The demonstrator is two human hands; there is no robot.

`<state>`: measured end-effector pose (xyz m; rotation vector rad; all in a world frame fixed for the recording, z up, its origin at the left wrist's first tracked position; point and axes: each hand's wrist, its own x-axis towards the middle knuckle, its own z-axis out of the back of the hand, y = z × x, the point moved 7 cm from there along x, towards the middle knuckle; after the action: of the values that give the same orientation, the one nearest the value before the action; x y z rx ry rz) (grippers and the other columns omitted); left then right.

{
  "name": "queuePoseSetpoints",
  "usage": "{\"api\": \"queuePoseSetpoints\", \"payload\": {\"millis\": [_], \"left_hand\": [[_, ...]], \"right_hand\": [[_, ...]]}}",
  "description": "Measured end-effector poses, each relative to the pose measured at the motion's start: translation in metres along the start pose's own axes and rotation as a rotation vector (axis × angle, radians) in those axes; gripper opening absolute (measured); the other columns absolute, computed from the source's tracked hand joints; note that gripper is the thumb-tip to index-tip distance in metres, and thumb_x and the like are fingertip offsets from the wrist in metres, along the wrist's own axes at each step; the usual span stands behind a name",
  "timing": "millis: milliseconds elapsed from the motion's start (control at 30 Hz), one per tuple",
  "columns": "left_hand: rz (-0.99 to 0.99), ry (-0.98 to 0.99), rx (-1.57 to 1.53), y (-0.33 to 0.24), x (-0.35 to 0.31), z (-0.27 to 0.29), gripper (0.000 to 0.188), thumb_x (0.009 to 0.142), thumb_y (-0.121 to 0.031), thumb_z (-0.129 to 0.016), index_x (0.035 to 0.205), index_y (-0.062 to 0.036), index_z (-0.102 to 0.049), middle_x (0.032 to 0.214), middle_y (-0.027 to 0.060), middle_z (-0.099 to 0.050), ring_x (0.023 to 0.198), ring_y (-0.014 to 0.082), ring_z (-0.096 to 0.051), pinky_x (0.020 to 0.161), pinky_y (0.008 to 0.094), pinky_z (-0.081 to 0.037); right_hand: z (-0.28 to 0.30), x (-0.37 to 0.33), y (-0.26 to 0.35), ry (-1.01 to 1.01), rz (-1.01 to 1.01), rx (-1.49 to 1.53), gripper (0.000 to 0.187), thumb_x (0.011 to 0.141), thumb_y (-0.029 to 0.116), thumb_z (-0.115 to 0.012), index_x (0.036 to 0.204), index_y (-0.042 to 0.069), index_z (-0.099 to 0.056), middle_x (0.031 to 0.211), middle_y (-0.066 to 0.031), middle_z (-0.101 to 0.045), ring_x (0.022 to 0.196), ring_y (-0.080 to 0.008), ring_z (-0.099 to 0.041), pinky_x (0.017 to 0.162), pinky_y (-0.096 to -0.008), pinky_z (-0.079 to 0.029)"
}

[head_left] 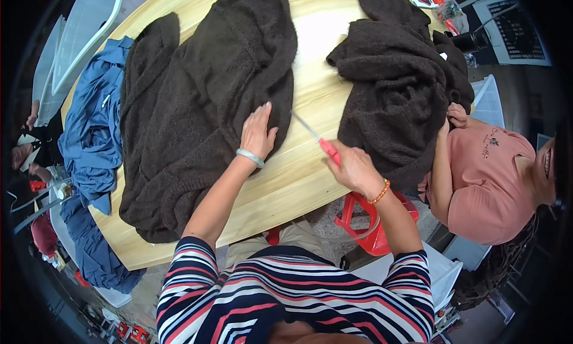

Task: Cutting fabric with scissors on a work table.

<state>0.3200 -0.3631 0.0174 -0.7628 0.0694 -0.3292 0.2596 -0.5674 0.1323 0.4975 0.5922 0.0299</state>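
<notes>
A dark brown, fuzzy knit garment (pixel 179 111) lies spread over the left half of the wooden table. My left hand (pixel 260 132) rests flat on its right side, fingers stretched out and holding nothing. In my right hand (pixel 355 170) is a tool with a red handle and thin metal shaft (pixel 316 135); its exact kind I cannot make out. The shaft points up and left, its tip close to the garment's right edge; whether it touches I cannot tell. A thin pale cord or tube (pixel 371 229) hangs below my right forearm; where it leads is hidden.
Another brown knit piece (pixel 394 93) lies bunched on the right, beside a co-worker in a pink shirt (pixel 486 177) whose hands are at its edge. Blue cloth (pixel 95 123) drapes over the table's left side. Below the table's edge stands a red plastic basket or stool (pixel 379 239).
</notes>
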Motion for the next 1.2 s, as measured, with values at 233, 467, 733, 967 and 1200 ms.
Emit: {"api": "queuePoseSetpoints", "payload": {"millis": [233,467,733,967,1200], "left_hand": [[0.132,-0.135,-0.605,0.041,-0.018,0.005,0.05,0.084,0.006,-0.052,0.133,-0.0051,-0.054,0.124,0.0108,-0.062,0.116,0.0173,-0.058,0.1,0.0286,-0.043],[0.24,-0.31,-0.823,0.026,-0.059,0.021,0.042,0.086,-0.003,-0.062,0.127,-0.0003,-0.055,0.119,0.0102,-0.063,0.106,0.0184,-0.061,0.092,0.0307,-0.048],[0.517,-0.574,0.511,0.051,-0.292,0.224,0.076,0.065,-0.021,-0.081,0.133,-0.0106,-0.049,0.133,0.02,-0.046,0.117,0.0394,-0.046,0.097,0.0478,-0.037],[0.512,-0.694,0.467,0.11,-0.373,0.221,0.034,0.074,0.0,-0.068,0.108,-0.0053,-0.064,0.124,0.0194,-0.054,0.11,0.0394,-0.051,0.096,0.0451,-0.042],[0.357,-0.653,0.092,0.117,-0.349,0.219,0.029,0.076,0.005,-0.061,0.105,0.0004,-0.06,0.118,0.019,-0.057,0.107,0.0382,-0.055,0.093,0.0417,-0.046]], "right_hand": [[-0.021,-0.013,0.028,0.165,0.015,-0.037,0.034,0.087,0.025,-0.06,0.117,0.009,-0.058,0.085,-0.0241,-0.066,0.086,-0.0428,-0.063,0.076,-0.0501,-0.05],[-0.021,-0.027,0.07,0.059,0.198,-0.013,0.038,0.087,0.013,-0.062,0.123,0.008,-0.056,0.09,-0.0193,-0.066,0.079,-0.0331,-0.067,0.07,-0.039,-0.051],[-0.089,-0.006,0.175,-0.078,0.587,0.116,0.045,0.081,0.006,-0.068,0.123,0.011,-0.053,0.095,-0.0142,-0.063,0.084,-0.0317,-0.065,0.073,-0.0373,-0.052],[-0.247,-0.01,0.357,0.105,1.034,0.002,0.044,0.076,0.001,-0.056,0.12,0.0,-0.049,0.127,-0.0213,-0.053,0.092,-0.0378,-0.063,0.076,-0.0424,-0.054],[-0.293,0.022,0.368,0.007,0.919,-0.074,0.022,0.081,0.004,-0.057,0.102,0.006,-0.048,0.093,-0.0152,-0.063,0.08,-0.0345,-0.066,0.064,-0.0432,-0.054]]}}
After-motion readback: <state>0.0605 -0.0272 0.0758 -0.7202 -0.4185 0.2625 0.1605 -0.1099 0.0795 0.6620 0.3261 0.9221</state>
